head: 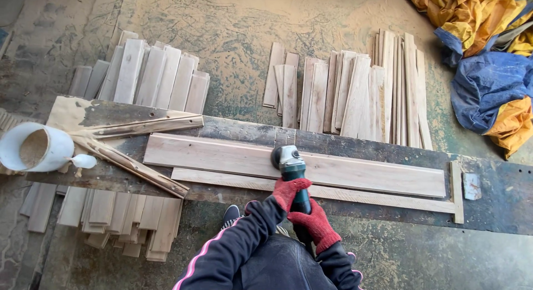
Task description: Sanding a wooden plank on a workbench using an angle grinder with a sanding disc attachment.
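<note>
Head view: looking straight down at a dusty workbench (499,195), everything below is placed relative to it.
Grinder: green and black angle grinder (291,167), its round head sitting on the long pale plank (222,157) near the middle of the bench.
Left hand: left hand (288,191) in a red glove, fingers curled tight around the grinder body just behind the head.
Right hand: right hand (316,223) also red-gloved, clamped on the rear of the handle, hanging off the near edge of the bench.
Plank: lies lengthwise along the bench, with a thinner strip (388,198) just beside it on the near side.
Bucket: white bucket (34,148) on its side at the bench's left end, sawdust inside.
Slats behind: two piles of short slats (355,90) on the floor past the far edge.
Slats in front: another slat pile (122,218) under the near left edge.
Tarp: blue and yellow tarp (488,62) bunched up beyond the right far corner.
</note>
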